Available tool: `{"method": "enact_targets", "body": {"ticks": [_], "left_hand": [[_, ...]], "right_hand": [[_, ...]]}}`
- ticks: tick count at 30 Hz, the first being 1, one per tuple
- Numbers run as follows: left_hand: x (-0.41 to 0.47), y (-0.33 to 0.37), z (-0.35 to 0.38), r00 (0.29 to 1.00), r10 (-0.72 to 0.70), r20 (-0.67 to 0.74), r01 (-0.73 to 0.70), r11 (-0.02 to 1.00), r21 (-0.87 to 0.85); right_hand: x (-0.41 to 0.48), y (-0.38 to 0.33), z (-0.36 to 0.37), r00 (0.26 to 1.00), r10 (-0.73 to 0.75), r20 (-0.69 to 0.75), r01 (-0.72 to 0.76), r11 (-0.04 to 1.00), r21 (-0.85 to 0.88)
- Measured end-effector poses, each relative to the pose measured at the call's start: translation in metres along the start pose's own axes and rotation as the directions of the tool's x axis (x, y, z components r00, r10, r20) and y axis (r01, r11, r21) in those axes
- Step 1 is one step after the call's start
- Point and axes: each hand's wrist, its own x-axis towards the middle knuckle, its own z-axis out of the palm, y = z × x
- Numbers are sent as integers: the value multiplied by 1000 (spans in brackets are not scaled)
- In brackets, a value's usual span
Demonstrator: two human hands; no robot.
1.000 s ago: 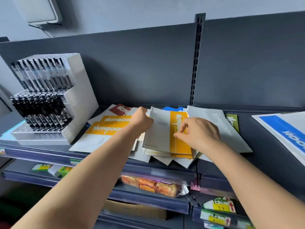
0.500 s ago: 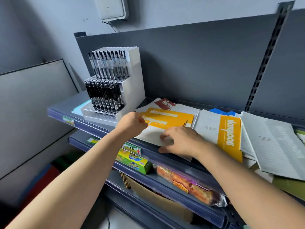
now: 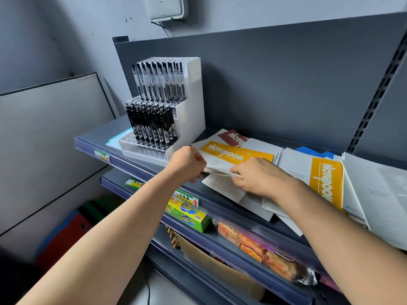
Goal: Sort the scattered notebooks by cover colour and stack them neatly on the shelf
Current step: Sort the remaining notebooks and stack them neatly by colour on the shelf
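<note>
Several notebooks lie scattered on the dark shelf (image 3: pixel 141 160). A yellow-banded notebook (image 3: pixel 233 154) lies on top of the left pile, with a red-banded one (image 3: pixel 234 137) behind it. My left hand (image 3: pixel 187 164) grips the near left edge of this pile. My right hand (image 3: pixel 255 176) pinches the same raised edge from the right, over a white notebook (image 3: pixel 222 188). Another yellow-banded notebook (image 3: pixel 326 181) lies to the right, a blue one (image 3: pixel 308 150) peeks out behind it, and a grey-white one (image 3: pixel 385 199) lies at far right.
A white pen display stand (image 3: pixel 189 111) full of black pens stands at the shelf's left end, close to my left hand. Below are a shelf with a green-yellow box (image 3: pixel 187 215) and a snack packet (image 3: pixel 264 254). A slotted upright (image 3: pixel 378 89) runs up the back panel.
My view swung left. My hands left the yellow notebook now lying on the right, moved to the left pile, and now lift its near edge.
</note>
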Motion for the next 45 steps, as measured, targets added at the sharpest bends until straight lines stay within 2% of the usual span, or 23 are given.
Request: {"method": "enact_targets", "body": {"ticks": [3,5,7,9,10,11,13,15,16,18,20,23,25,26,27,29,30,32,35,37,39,42,45], "left_hand": [[0,6,3,999,-41,-32,36,992,-121],[2,10,6,994,-107,-37,91,952,-293],[4,14,11,979,-186,85,203,840,-503],[5,17,19,953,-196,230,300,693,-655],[6,18,24,951,-213,223,308,652,-693],[6,19,28,956,-252,153,285,654,-701],[11,21,28,952,-277,-129,160,812,-561],[10,35,20,919,-149,-366,12,936,-351],[7,44,15,899,-78,-430,-55,956,-289],[6,63,12,885,13,-466,-153,952,-265],[9,79,19,916,43,-399,-189,923,-335],[13,97,48,992,39,-118,-88,888,-450],[11,103,75,996,81,31,-62,915,-399],[11,105,88,992,111,64,-85,944,-318],[9,107,100,986,145,81,-128,974,-185],[7,109,113,980,167,109,-180,975,128],[5,111,117,976,164,141,-193,955,227],[4,116,119,966,151,208,-207,935,286],[-3,126,118,958,113,262,-159,974,163],[-5,128,113,953,22,302,-7,999,-49],[-5,127,109,915,-43,400,149,960,-237],[-8,122,110,887,-31,462,163,955,-248],[-13,122,116,914,22,405,69,976,-207]], "right_hand": [[4,6,3,991,96,-96,-87,992,96],[3,7,5,981,125,-150,-109,988,107],[0,4,6,981,102,-162,-80,987,137],[-4,1,7,990,38,-136,-14,985,173],[-7,2,7,994,16,-110,6,979,202],[-10,4,7,996,12,-86,10,967,253],[-18,12,7,993,63,-105,-18,923,385],[-25,25,8,961,178,-213,-81,913,400],[-29,32,8,938,238,-253,-131,917,378],[-36,42,8,887,355,-294,-240,900,363],[-44,55,9,824,456,-337,-318,863,392],[-65,77,6,706,598,-379,-407,781,474],[-86,95,3,636,667,-387,-514,741,432],[-96,105,2,630,679,-376,-562,733,383],[-106,114,3,651,680,-337,-589,733,340],[-119,124,6,760,628,-167,-564,765,310],[-125,125,8,810,583,-65,-538,783,311],[-131,121,13,856,516,42,-505,815,284],[-132,121,13,860,510,14,-499,837,223],[-131,120,12,861,507,28,-500,837,220],[-132,120,13,863,505,35,-497,832,246],[-133,119,12,863,504,37,-494,826,270],[-129,110,9,861,508,-33,-489,843,227]]}}
